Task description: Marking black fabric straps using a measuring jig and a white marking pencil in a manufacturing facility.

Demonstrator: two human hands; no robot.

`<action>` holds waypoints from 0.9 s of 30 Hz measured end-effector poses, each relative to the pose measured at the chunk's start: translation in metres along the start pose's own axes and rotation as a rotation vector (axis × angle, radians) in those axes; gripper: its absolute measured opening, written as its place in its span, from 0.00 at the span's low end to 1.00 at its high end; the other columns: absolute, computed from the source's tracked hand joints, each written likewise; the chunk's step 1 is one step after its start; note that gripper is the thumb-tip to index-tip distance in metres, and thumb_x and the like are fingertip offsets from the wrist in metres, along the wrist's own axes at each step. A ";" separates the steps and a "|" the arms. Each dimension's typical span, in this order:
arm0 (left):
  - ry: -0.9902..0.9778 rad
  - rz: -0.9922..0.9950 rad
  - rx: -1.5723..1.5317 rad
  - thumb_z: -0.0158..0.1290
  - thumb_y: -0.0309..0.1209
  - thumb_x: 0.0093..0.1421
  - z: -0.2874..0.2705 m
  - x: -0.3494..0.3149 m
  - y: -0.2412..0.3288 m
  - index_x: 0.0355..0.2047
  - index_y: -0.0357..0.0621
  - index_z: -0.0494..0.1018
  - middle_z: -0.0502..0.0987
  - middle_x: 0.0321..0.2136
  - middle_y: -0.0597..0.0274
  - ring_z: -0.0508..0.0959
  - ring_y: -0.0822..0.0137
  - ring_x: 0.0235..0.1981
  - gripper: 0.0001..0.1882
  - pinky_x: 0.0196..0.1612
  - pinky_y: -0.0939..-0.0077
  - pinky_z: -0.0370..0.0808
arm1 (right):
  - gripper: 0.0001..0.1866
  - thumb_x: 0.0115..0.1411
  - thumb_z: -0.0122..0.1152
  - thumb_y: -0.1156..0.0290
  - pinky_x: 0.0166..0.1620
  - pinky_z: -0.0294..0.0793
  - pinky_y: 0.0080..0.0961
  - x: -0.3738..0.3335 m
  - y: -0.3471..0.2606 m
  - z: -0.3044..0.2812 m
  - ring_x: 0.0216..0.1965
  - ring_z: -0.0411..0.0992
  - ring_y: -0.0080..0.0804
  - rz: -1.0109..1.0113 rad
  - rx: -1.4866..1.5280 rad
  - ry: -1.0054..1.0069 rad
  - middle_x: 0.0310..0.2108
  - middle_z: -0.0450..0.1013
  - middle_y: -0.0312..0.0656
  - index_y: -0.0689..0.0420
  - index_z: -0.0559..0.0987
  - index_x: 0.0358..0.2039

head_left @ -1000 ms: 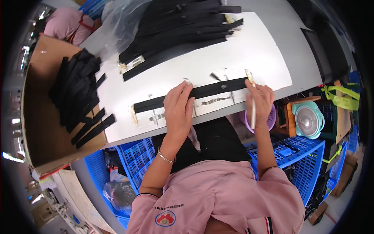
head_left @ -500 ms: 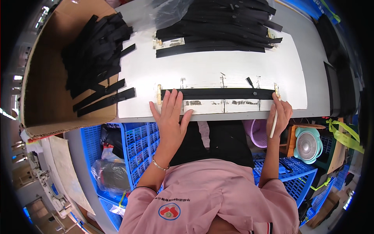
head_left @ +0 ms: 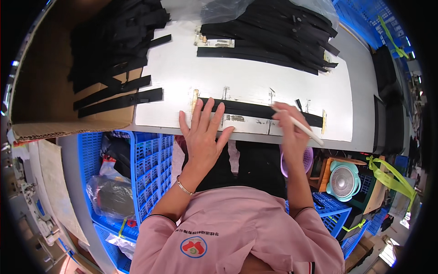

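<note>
A black zipper (head_left: 248, 109) lies stretched across the white board (head_left: 182, 68) at the table's front edge. Tape-like strips (head_left: 324, 121) on the board mark its two ends, and its pull tab (head_left: 299, 104) sticks up on the right part. My left hand (head_left: 201, 137) lies open, fingers spread, with the fingertips on the zipper's left part. In my right hand (head_left: 294, 137) is a slim white pen (head_left: 306, 129), its back end slanting down to the right. The fingertips are over the middle of the zipper; the pen's tip is hidden.
More black zippers (head_left: 269, 36) are piled at the back of the board, partly under clear plastic. At the left, an open cardboard box (head_left: 50, 125) holds another heap of them. Below the table stand blue crates (head_left: 153, 171), a purple basket (head_left: 306, 160) and a teal fan (head_left: 343, 180).
My right hand has moved left with the pen, from the zipper's right end to its middle. My left hand stays on the zipper's left part. The whole view has shifted and tilted slightly.
</note>
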State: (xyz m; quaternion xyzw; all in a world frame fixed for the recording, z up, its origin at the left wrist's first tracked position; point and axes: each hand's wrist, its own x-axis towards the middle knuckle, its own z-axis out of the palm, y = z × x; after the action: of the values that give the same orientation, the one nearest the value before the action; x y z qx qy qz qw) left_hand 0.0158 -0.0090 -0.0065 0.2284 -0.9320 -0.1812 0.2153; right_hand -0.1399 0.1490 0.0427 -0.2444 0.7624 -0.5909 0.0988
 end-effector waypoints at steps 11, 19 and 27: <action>0.040 -0.022 -0.039 0.62 0.45 0.60 0.004 -0.001 -0.001 0.66 0.45 0.68 0.69 0.66 0.59 0.61 0.57 0.71 0.36 0.71 0.43 0.41 | 0.11 0.69 0.59 0.71 0.34 0.75 0.20 0.017 0.012 0.085 0.31 0.77 0.25 -0.063 0.053 -0.191 0.35 0.79 0.42 0.67 0.81 0.40; 0.057 -0.014 -0.059 0.62 0.45 0.60 0.004 -0.001 -0.003 0.65 0.45 0.69 0.69 0.65 0.59 0.62 0.56 0.70 0.35 0.71 0.43 0.41 | 0.11 0.69 0.59 0.70 0.34 0.75 0.22 0.016 0.011 0.089 0.30 0.78 0.26 -0.079 0.001 -0.186 0.34 0.79 0.43 0.66 0.81 0.40; 0.056 -0.008 -0.005 0.62 0.47 0.59 0.004 0.000 -0.002 0.64 0.44 0.70 0.69 0.65 0.59 0.63 0.55 0.69 0.36 0.70 0.39 0.46 | 0.10 0.68 0.60 0.72 0.30 0.71 0.21 0.015 0.013 0.085 0.26 0.74 0.23 -0.032 0.046 -0.163 0.29 0.79 0.42 0.67 0.82 0.36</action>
State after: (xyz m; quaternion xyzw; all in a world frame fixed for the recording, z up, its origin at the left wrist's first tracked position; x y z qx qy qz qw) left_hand 0.0147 -0.0097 -0.0113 0.2364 -0.9242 -0.1780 0.2414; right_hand -0.1190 0.0716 0.0086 -0.3016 0.7340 -0.5879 0.1567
